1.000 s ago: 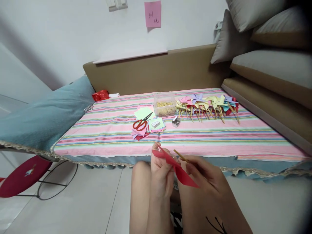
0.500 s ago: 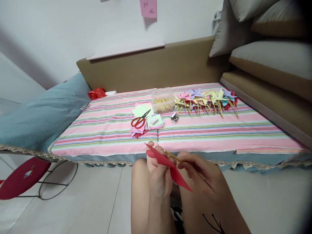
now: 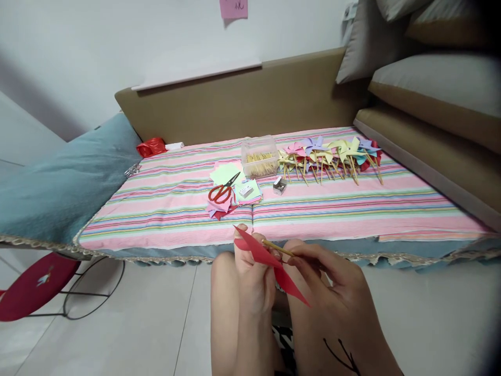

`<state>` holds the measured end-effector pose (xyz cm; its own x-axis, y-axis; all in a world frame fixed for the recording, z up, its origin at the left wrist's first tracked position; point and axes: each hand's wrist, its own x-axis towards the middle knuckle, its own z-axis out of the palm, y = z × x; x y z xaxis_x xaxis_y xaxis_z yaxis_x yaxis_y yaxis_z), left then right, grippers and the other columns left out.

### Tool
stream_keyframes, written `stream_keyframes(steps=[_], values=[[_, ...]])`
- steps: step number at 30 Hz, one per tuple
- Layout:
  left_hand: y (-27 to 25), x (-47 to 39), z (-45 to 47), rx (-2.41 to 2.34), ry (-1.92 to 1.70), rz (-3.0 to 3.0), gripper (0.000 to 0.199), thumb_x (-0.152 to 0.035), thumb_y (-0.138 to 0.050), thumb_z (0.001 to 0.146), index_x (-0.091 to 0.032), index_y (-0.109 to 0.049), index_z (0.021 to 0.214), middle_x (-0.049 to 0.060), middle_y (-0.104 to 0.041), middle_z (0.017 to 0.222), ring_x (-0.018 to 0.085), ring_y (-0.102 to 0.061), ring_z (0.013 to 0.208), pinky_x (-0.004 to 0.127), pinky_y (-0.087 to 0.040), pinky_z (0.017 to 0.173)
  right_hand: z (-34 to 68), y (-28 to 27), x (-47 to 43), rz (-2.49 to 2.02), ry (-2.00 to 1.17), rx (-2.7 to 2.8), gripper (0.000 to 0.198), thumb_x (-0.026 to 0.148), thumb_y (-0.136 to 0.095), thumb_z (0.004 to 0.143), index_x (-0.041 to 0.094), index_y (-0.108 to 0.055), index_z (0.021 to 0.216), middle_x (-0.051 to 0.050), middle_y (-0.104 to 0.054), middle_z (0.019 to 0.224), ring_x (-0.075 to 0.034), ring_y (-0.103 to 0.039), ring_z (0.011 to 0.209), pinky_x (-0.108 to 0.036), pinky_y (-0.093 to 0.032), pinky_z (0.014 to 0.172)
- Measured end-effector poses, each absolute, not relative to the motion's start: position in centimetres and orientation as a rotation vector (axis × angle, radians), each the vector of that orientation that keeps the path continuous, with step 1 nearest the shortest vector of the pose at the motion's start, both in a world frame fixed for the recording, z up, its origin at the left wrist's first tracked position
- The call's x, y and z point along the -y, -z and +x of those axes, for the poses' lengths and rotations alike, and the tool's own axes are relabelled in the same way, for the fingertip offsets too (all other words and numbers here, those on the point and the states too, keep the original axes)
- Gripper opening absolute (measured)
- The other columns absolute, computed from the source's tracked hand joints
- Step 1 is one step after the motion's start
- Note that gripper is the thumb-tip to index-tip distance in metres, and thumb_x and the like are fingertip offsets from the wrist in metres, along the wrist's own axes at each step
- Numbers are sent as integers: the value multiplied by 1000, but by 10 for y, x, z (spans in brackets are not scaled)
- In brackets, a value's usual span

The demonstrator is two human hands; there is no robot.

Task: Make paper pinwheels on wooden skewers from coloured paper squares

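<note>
Paper (image 3: 289, 285), bright red and bent into curving blades, sits near and central in the head view, just this side of the striped cloth (image 3: 164, 209), and the left hand (image 3: 256, 287) has it pinched between thumb and fingers! Over on the right, the right hand (image 3: 332, 271) closes thumb and forefinger round a slim wooden stick (image 3: 278, 248), its tip angled far and left, right alongside the red blades; whether stick and sheet actually touch, nobody can tell from here. Featherlight stuff, by the look of it: thin, springy, quick to crease or tear, so the safest hold looks to be near its middle, with the blade tips left unsqueezed. The stick seems light, stiff and dry, best held by the shaft just behind the tip. Farther off, scissors (image 3: 220, 194) rest across paper sheets (image 3: 225, 173) to the left, a small open box (image 3: 279, 187) lies just right of them, and far right, finished-looking pinwheels (image 3: 313, 145) crowd together!
</note>
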<state>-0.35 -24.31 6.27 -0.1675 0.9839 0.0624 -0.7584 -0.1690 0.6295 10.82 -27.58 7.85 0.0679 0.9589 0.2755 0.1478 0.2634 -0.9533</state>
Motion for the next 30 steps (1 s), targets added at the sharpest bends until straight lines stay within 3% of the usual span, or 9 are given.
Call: stream_keyframes(steps=[4,9,13,18,30], values=[[-61,246,-4,-688,-1707,578,56,-27,-84,57,-31,-53,103,-8,-52,66,7,-55,55,19,-49,58,107,-78,275,-1139,-818,1369,11,18,-61,84,25,-66,91,-2,-66,84,-16,-59,71,-28,-47,63],[-60,247,-5,-737,-1719,572,53,-31,-83,58,-31,-54,102,-7,-52,64,11,-59,65,26,-51,70,108,-81,275,-1150,-739,1358,14,16,-62,83,25,-67,92,-1,-67,87,-17,-62,79,-28,-47,68],[-58,246,-5,-758,-1719,580,50,-36,-82,59,-30,-55,101,-6,-50,60,15,-62,73,33,-51,78,109,-85,276,-1143,-685,1361,16,13,-64,80,26,-68,90,1,-67,82,-15,-61,74,-26,-46,65],[-58,245,-7,-771,-1722,597,48,-36,-81,61,-31,-54,100,-7,-49,59,13,-59,66,31,-51,74,107,-87,277,-1161,-683,1358,16,13,-63,80,26,-69,87,1,-67,78,-15,-59,67,-26,-46,60],[-60,246,-10,-766,-1689,635,54,-33,-84,57,-32,-53,102,-7,-52,61,15,-62,69,32,-52,74,107,-93,278,-1201,-666,1317,10,20,-63,80,23,-72,82,-1,-68,70,-15,-59,58,-28,-49,52]])
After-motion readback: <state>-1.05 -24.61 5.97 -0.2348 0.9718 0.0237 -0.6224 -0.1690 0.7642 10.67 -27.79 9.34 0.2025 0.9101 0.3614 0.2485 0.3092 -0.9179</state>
